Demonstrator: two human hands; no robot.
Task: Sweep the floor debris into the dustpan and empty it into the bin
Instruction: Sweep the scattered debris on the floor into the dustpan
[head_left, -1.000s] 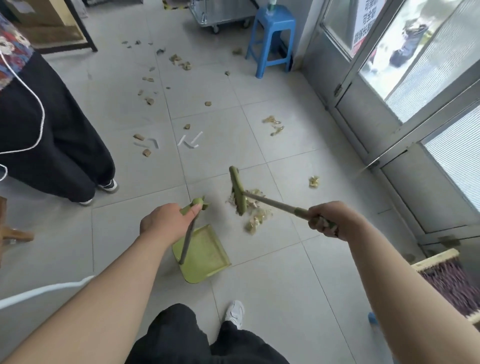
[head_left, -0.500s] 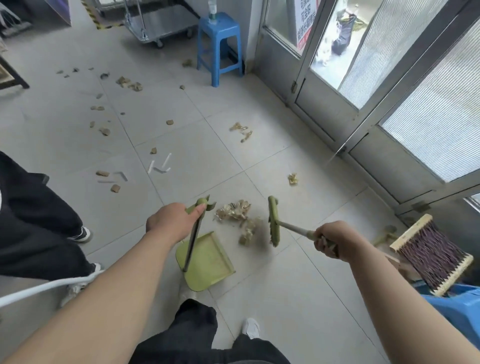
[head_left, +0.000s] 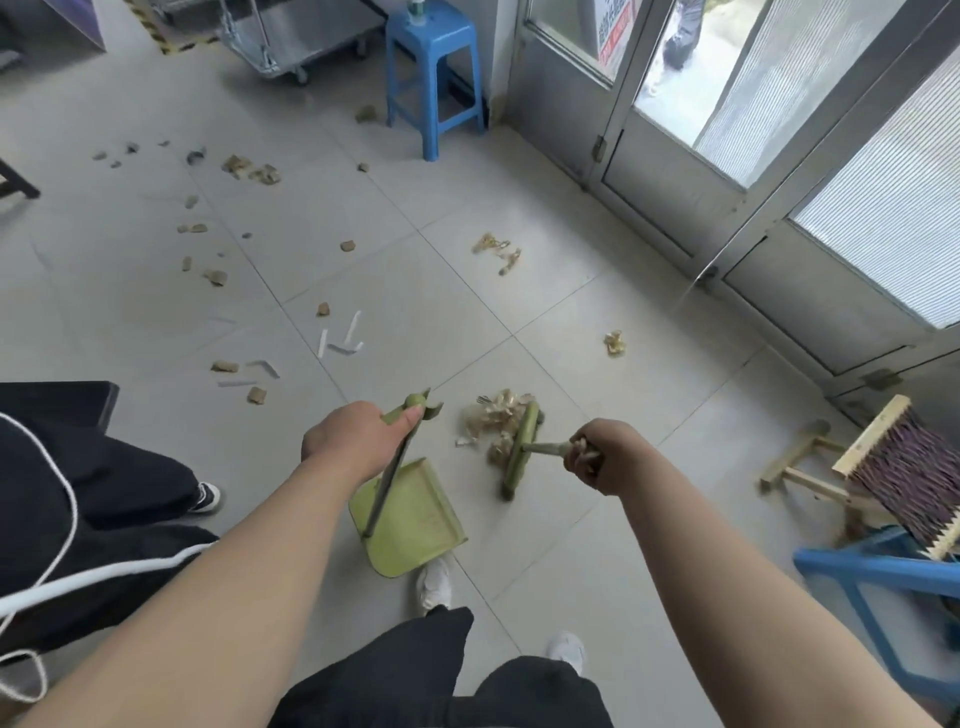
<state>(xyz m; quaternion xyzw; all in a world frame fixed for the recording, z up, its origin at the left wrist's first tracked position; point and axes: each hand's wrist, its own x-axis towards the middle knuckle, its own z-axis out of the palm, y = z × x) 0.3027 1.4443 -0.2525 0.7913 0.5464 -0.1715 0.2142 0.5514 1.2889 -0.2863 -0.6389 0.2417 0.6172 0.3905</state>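
My left hand (head_left: 353, 439) grips the top of the long handle of a green dustpan (head_left: 410, 525), which rests on the tiled floor just in front of my feet. My right hand (head_left: 602, 457) holds the handle of a small green broom (head_left: 519, 447). The broom head stands on the floor against a heap of tan debris (head_left: 493, 415), to the right of the pan's mouth. More tan scraps (head_left: 496, 249) and white strips (head_left: 340, 340) lie scattered farther out. No bin is in view.
Another person in black trousers (head_left: 78, 493) stands at the left. A blue stool (head_left: 434, 62) and a metal cart (head_left: 291, 36) stand at the back. Glass doors (head_left: 779, 130) run along the right; a large wooden brush (head_left: 904, 478) leans on a blue stool (head_left: 883, 571) there.
The broom swung from the left side of the heap to its right side and now presses it toward the dustpan. My view turned left, and the dustpan stayed put.
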